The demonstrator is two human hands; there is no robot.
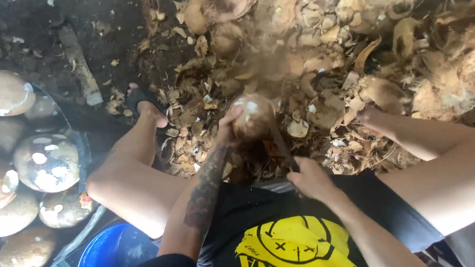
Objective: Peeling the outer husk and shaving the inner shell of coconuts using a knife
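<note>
Far left, around 9 o'clock: heap of peeled coconuts (46, 161), pale and brown, in basin. Blue bucket (112, 251) at 7 o'clock. Centre: your left hand (228, 128) wraps coconut (253, 115), partly peeled, white patches showing. Your right hand (310, 179) is closed around dark blade (279, 145) set against it. From 12 to 3 o'clock: husk and shell scraps (322, 55) heaped, crowding your feet. Judgement: several done, this one mid-peel.
</note>
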